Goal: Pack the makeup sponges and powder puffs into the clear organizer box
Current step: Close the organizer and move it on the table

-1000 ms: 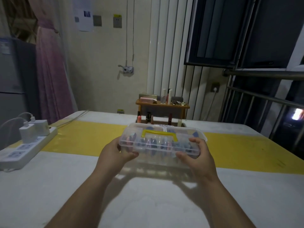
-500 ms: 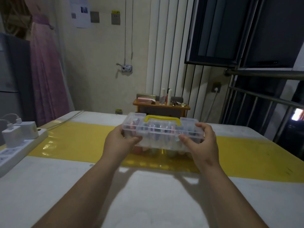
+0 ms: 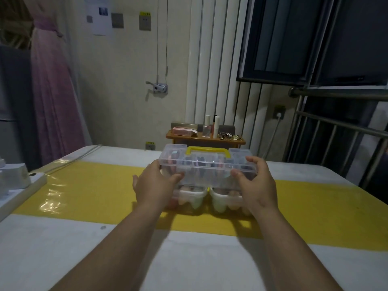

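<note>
**Item:** box (image 3: 206,171), clear, yellow handle (image 3: 207,150), lid apparently down; contents dark and pink, kind unclear.

**Location:** table (image 3: 189,259), 12 o'clock of the person, over 2 trays (image 3: 191,196) of pale pieces, likely sponges. Whether the box touches the trays cannot be told.

**Step, as judged:** placing the box. Keep it level and lower both ends together, so the trays do not tip.

**Left hand** (image 3: 154,185): at the box's 9 o'clock end, thumb across the front, fingers behind, gripping.

**Right hand** (image 3: 257,185): at the 3 o'clock end, thumb on the front, fingers arched over the top, holding lightly.

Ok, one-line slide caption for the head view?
The left hand and right hand hold the clear organizer box over two white trays on the table's yellow strip.
</note>
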Demonstrator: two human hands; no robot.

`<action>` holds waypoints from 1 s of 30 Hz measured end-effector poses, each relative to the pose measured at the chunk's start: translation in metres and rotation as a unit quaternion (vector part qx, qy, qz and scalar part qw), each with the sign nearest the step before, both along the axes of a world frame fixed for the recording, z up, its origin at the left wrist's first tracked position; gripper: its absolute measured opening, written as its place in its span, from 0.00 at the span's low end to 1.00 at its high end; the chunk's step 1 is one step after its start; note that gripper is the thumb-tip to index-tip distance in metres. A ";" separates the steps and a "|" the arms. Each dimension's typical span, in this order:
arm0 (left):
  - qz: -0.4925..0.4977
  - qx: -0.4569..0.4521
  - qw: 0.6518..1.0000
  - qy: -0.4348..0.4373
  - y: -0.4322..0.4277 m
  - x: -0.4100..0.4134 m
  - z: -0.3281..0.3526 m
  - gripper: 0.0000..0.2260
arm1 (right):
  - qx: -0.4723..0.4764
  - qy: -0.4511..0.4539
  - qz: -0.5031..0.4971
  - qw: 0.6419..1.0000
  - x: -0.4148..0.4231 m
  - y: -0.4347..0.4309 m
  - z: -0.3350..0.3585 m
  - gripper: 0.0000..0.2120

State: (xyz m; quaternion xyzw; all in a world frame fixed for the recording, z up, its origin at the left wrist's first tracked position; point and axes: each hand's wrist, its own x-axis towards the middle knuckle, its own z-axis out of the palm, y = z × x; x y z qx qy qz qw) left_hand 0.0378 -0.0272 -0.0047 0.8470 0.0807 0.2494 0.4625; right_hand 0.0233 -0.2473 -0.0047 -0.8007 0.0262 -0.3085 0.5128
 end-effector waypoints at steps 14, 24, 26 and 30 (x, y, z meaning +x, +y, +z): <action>-0.055 0.039 0.998 -0.021 0.007 0.021 -0.031 0.34 | -0.079 0.022 -0.046 0.996 0.002 -0.004 -0.019 0.31; -0.140 -0.073 0.987 0.026 0.035 0.019 -0.032 0.28 | -0.168 0.185 -0.120 0.961 0.000 -0.028 -0.020 0.40; -0.171 -0.088 0.980 0.050 0.036 0.016 -0.032 0.25 | -0.149 0.237 -0.099 0.955 -0.001 -0.031 -0.021 0.39; -0.172 -0.075 0.978 0.086 0.040 0.018 -0.034 0.28 | -0.105 0.241 -0.040 0.964 -0.002 -0.031 -0.027 0.42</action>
